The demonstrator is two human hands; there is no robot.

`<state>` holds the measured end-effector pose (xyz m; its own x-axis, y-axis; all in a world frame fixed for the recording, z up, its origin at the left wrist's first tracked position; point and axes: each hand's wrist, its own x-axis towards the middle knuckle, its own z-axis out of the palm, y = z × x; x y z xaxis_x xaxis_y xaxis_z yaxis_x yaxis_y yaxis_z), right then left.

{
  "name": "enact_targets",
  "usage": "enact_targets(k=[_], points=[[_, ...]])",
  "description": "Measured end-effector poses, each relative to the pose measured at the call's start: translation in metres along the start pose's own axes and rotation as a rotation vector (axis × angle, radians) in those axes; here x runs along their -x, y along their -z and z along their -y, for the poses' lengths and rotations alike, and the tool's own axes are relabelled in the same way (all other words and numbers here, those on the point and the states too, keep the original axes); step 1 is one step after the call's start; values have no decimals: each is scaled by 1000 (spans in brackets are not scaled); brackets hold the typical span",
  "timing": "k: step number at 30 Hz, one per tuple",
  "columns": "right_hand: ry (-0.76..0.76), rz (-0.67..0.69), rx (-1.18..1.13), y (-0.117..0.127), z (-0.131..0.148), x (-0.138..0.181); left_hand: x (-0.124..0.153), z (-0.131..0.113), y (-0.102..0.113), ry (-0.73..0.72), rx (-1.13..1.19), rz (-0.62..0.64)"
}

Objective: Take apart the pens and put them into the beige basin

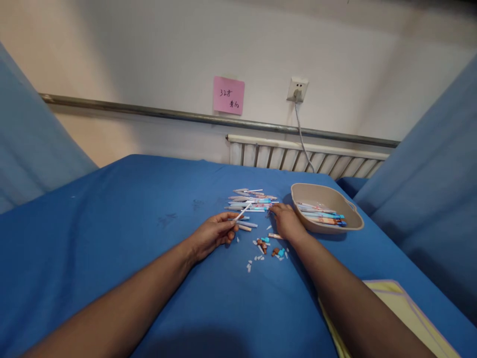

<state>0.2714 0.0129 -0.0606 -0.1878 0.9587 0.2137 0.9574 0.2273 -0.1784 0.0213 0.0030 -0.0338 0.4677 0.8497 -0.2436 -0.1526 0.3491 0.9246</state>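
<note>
My left hand [216,231] pinches a thin white pen refill [243,213] that slants up to the right. Blue and orange pen barrels [248,225] show just beyond its fingertips; whether the fingers touch them I cannot tell. At the right end of a pile of pens and parts [249,200], my right hand [286,220] has its fingers curled down; what they grip is hidden. Below it lie an orange barrel [275,235], brown and turquoise small parts [264,245], a second such cluster [278,252] and several whitish tips [249,267].
A beige bin [354,226] holding several pens stands right of my right hand. A yellow cloth [395,293] lies at the lower right of the blue bed sheet [112,238]. Behind are a radiator [272,153], a metal rail [167,113] and a plugged-in cord [302,139].
</note>
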Motion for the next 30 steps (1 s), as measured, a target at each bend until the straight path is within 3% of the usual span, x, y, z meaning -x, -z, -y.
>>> enact_targets(k=[11, 16, 19, 30], points=[[77, 54, 10, 17, 15, 9, -1, 3, 0, -21, -71, 29], [2, -50, -412, 23, 15, 32, 1, 4, -4, -92, -290, 47], [38, -82, -587, 29, 13, 48, 4, 2, -8, -105, -440, 88], [180, -93, -544, 35, 14, 50, 14, -5, -19, -175, -745, 198]])
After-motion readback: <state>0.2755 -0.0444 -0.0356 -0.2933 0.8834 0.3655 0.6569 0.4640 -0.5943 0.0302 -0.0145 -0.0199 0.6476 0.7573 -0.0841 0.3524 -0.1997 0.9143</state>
